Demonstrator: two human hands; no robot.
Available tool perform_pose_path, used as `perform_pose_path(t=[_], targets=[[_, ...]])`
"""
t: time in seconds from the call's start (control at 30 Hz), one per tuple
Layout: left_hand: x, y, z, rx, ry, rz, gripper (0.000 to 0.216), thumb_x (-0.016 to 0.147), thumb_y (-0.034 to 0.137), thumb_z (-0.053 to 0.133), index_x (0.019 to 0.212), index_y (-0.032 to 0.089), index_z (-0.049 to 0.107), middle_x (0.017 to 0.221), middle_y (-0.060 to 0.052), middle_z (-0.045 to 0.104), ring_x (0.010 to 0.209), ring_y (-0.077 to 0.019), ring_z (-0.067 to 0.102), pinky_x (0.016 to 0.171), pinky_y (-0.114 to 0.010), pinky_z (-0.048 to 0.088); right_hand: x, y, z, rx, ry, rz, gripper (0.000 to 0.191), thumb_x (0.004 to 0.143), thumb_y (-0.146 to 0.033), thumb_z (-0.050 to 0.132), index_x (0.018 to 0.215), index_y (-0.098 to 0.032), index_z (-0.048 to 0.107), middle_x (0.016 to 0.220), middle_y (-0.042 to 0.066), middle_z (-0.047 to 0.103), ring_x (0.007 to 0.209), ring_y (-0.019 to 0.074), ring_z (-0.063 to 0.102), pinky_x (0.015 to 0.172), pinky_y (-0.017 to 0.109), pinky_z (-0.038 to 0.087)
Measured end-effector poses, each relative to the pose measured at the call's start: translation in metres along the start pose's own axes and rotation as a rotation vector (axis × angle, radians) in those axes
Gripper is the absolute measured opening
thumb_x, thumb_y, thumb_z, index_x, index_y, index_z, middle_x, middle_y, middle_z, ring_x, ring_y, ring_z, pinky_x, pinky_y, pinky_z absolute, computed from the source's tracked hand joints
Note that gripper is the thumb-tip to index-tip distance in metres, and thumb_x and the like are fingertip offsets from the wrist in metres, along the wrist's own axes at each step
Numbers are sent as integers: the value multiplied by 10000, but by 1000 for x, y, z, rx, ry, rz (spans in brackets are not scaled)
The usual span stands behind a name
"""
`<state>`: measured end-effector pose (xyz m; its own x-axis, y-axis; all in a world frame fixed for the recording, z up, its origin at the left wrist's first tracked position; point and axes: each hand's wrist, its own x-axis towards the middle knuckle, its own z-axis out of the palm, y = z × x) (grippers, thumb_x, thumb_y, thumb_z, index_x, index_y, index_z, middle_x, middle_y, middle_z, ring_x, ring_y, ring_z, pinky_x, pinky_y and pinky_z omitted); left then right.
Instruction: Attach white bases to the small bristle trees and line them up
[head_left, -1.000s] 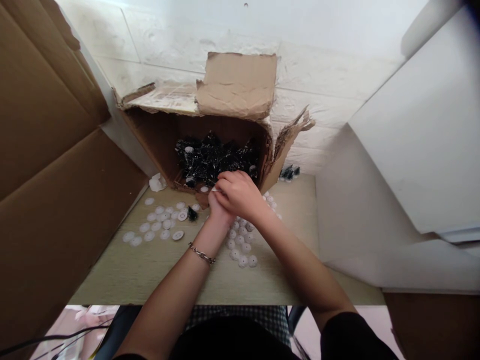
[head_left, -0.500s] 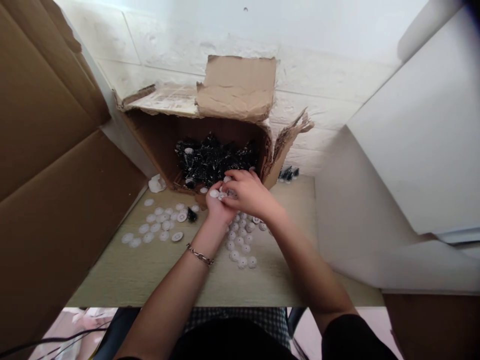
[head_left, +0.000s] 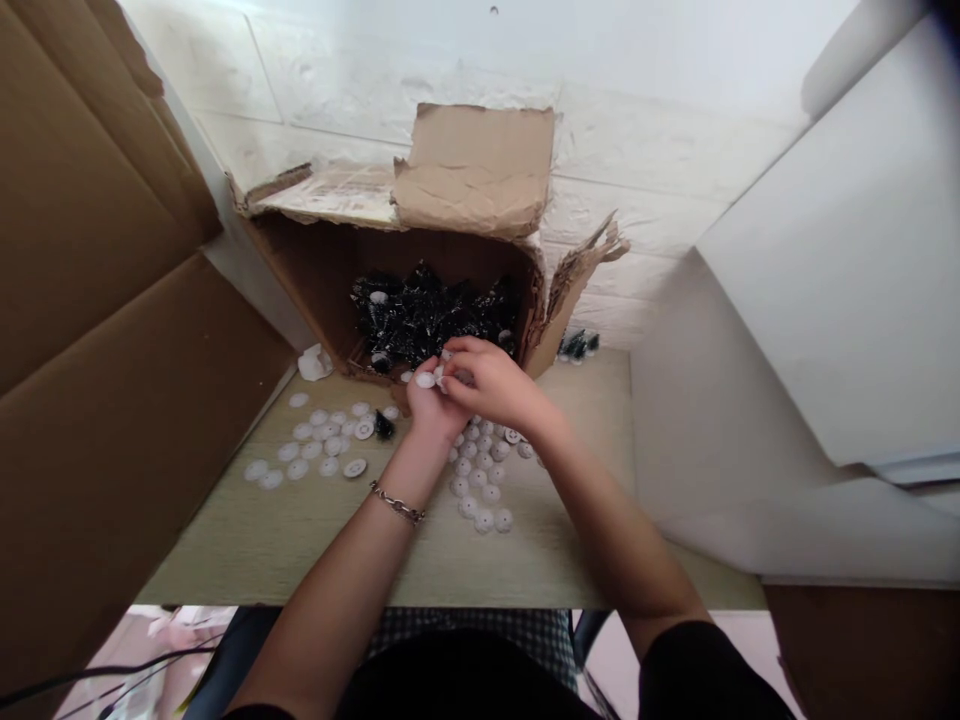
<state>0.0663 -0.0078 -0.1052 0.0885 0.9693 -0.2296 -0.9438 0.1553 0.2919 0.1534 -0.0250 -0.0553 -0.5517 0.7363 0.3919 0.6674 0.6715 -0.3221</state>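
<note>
A small white disc [head_left: 426, 380] is pinched in the fingers of the left hand [head_left: 435, 410], and the right hand [head_left: 491, 385] closes its fingers on the same piece, near the far edge of the tabletop [head_left: 300, 540]. The tabletop is pale wood against a white wall [head_left: 637, 120]. Just behind the hands, an open torn cardboard box [head_left: 315, 270] holds black pieces [head_left: 420, 315]. White discs [head_left: 319, 450] lie toward the left edge, more white caps [head_left: 480, 490] under the wrists.

Chain bracelet [head_left: 397, 503] — black short sleeves [head_left: 697, 670], bare forearms
</note>
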Motion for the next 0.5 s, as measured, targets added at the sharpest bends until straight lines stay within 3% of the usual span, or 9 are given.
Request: perform_pose_path(t=[0.13, 0.3, 0.5], targets=[[1, 1, 1, 27, 15, 2, 175, 713, 187, 356, 627, 128, 497, 574, -16, 518, 557, -95, 517, 588, -200, 403, -1, -1, -3, 58, 10, -21, 171, 715, -207, 417, 716, -147, 577, 1058, 60, 490, 946, 137, 457, 840, 261, 330], [6, 2, -4, 5, -97, 21, 191, 722, 164, 351, 724, 126, 538, 700, -43, 569, 769, -117, 554, 741, -211, 406, -1, -7, 0, 69, -65, -38, 162, 692, -186, 421, 672, -158, 579, 1069, 42, 489, 964, 151, 443, 858, 292, 317], [5, 4, -6, -12, -109, 34, 223, 731, 173, 323, 737, 125, 541, 701, -43, 554, 834, -122, 539, 737, -189, 410, 1, -12, 15, -26, 28, 31, 219, 748, -239, 375, 878, -194, 546, 1145, 38, 445, 1061, 192, 362, 906, 395, 237]])
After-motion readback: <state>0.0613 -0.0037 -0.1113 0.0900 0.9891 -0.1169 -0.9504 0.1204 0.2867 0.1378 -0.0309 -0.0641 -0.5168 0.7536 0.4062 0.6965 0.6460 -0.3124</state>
